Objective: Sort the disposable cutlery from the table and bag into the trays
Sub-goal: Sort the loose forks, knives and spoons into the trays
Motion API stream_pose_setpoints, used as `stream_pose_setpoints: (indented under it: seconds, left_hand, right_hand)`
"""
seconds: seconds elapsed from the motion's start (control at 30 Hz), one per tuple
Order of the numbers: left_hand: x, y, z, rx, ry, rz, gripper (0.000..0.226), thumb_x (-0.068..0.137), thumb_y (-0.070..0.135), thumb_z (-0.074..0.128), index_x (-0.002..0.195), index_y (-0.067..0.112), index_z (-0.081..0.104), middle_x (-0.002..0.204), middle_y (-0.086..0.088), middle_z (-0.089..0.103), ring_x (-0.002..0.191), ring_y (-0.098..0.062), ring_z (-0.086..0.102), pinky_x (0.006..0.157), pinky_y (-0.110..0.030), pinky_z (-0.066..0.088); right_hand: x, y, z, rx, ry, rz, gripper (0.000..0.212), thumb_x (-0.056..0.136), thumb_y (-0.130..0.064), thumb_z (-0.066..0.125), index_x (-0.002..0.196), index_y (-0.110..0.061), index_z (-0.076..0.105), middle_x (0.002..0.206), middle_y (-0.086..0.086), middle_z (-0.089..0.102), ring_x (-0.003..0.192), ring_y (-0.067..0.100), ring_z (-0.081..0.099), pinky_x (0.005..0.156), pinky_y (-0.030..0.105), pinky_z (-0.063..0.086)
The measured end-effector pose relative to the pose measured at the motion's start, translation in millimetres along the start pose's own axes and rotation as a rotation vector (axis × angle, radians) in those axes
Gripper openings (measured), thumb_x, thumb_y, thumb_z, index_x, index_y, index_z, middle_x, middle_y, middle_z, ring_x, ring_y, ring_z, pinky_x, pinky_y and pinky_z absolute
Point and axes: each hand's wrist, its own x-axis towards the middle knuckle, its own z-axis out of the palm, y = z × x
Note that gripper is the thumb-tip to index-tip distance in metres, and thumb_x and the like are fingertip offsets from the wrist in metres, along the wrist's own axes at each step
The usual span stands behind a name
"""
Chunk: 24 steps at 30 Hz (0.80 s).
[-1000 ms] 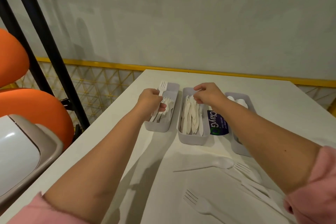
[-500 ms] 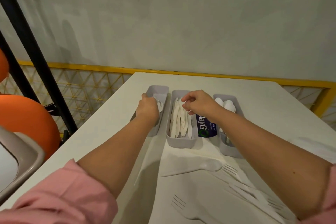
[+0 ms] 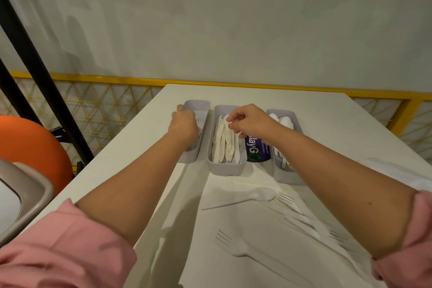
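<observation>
Head view: my right grip (image 3: 247,121) pinches a white plastic knife (image 3: 225,121) over the middle grey tray (image 3: 226,169), toward the bench's (image 3: 327,124) far edge. I cannot tell whether my left grip (image 3: 184,124) holds anything. A crooked release could leave the knife crosswise.

Grey trays (image 3: 225,169), white cutlery (image 3: 222,145), white table (image 3: 327,110). A blue label (image 3: 257,152) with white and green letters lies between the right trays. Pink sleeves (image 3: 58,252) near; yellow rail (image 3: 210,83) and triangle-patterned yellow lattice (image 3: 105,105) far; black pole (image 3: 39,72), orange chair (image 3: 30,147) left.

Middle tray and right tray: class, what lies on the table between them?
A blue printed sticker lies between the middle tray and the right tray, in the head view.
</observation>
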Motion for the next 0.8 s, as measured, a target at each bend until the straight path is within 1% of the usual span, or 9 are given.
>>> stream_pose_setpoints:
  seconds: [0.17, 0.27, 0.33, 0.4, 0.5, 0.53, 0.63, 0.73, 0.8]
  left_hand:
    - [-24.3, 19.3, -16.9, -0.119, 0.151, 0.17, 0.026, 0.094, 0.01, 0.049, 0.12, 0.008, 0.055, 0.125, -0.013, 0.046, 0.106, -0.029, 0.054, 0.089, -0.033, 0.047]
    - [-50.8, 31.0, -24.4, -0.166, 0.156, 0.321, 0.018, 0.094, 0.015, 0.05, 0.11, 0.01, 0.057, 0.114, -0.009, 0.053, 0.095, -0.025, 0.056, 0.081, -0.032, 0.048]
    - [-68.8, 37.6, -25.8, -0.175, 0.086, 0.403, 0.016, 0.093, 0.015, 0.05, 0.104, 0.01, 0.06, 0.108, -0.008, 0.059, 0.09, -0.024, 0.058, 0.077, -0.032, 0.048]
    - [-85.3, 41.8, -24.3, -0.153, -0.007, 0.49, 0.017, 0.092, 0.013, 0.05, 0.1, 0.009, 0.064, 0.101, -0.008, 0.064, 0.083, -0.022, 0.058, 0.07, -0.027, 0.044]
    - [-105.6, 45.0, -17.0, -0.128, -0.149, 0.583, 0.018, 0.09, 0.012, 0.052, 0.095, 0.006, 0.068, 0.096, -0.011, 0.067, 0.081, -0.025, 0.059, 0.066, -0.025, 0.041]
    - [-111.2, 45.8, -13.7, -0.12, -0.188, 0.598, 0.018, 0.089, 0.014, 0.053, 0.095, 0.006, 0.068, 0.096, -0.011, 0.067, 0.081, -0.025, 0.059, 0.066, -0.025, 0.042]
    - [-124.8, 47.5, -4.7, -0.106, -0.265, 0.621, 0.017, 0.087, 0.018, 0.061, 0.099, 0.008, 0.068, 0.097, -0.006, 0.064, 0.079, -0.016, 0.053, 0.069, -0.021, 0.041]
    - [-135.2, 47.5, 3.3, -0.094, -0.334, 0.62, 0.031, 0.081, 0.028, 0.07, 0.106, 0.009, 0.065, 0.096, -0.001, 0.055, 0.076, -0.012, 0.048, 0.066, -0.02, 0.04]
    - [-138.6, 47.0, 8.0, -0.063, -0.381, 0.588, 0.039, 0.077, 0.032, 0.073, 0.109, 0.011, 0.063, 0.1, -0.002, 0.054, 0.08, -0.014, 0.05, 0.07, -0.022, 0.042]
  right_hand:
    - [-22.9, -10.4, -13.1, -0.155, -0.095, -0.025, 0.023, 0.091, -0.012, 0.058, 0.113, -0.007, 0.061, 0.099, 0.009, 0.064, 0.07, 0.01, 0.059, 0.056, 0.015, 0.048]
    - [-39.8, -11.0, -19.9, -0.264, -0.171, 0.008, 0.021, 0.089, -0.013, 0.059, 0.108, -0.005, 0.063, 0.079, 0.004, 0.063, 0.061, 0.01, 0.058, 0.052, 0.018, 0.048]
    - [-51.0, -9.0, -24.3, -0.339, -0.193, 0.035, 0.019, 0.088, -0.015, 0.06, 0.104, -0.004, 0.065, 0.07, 0.002, 0.06, 0.056, 0.009, 0.056, 0.048, 0.017, 0.045]
    - [-61.9, -6.9, -28.6, -0.404, -0.21, 0.068, 0.019, 0.088, -0.016, 0.061, 0.101, -0.003, 0.066, 0.069, 0.003, 0.06, 0.055, 0.01, 0.055, 0.044, 0.014, 0.044]
    - [-78.6, -3.3, -33.5, -0.454, -0.251, 0.124, 0.019, 0.087, -0.019, 0.063, 0.098, -0.003, 0.067, 0.065, 0.005, 0.059, 0.054, 0.015, 0.053, 0.045, 0.017, 0.043]
    - [-84.5, -1.6, -34.5, -0.461, -0.268, 0.135, 0.019, 0.087, -0.019, 0.064, 0.097, -0.003, 0.067, 0.065, 0.004, 0.058, 0.055, 0.016, 0.053, 0.046, 0.018, 0.043]
    - [-100.0, 4.2, -35.9, -0.491, -0.311, 0.138, 0.02, 0.086, -0.02, 0.066, 0.095, -0.003, 0.067, 0.071, 0.005, 0.062, 0.059, 0.015, 0.055, 0.048, 0.018, 0.043]
    - [-114.3, 11.2, -37.8, -0.527, -0.345, 0.155, 0.018, 0.085, -0.019, 0.066, 0.095, -0.003, 0.068, 0.073, 0.005, 0.063, 0.06, 0.013, 0.057, 0.05, 0.017, 0.046]
    - [-121.5, 17.1, -39.2, -0.535, -0.369, 0.177, 0.014, 0.085, -0.018, 0.066, 0.091, -0.006, 0.067, 0.076, 0.005, 0.063, 0.062, 0.013, 0.057, 0.051, 0.018, 0.047]
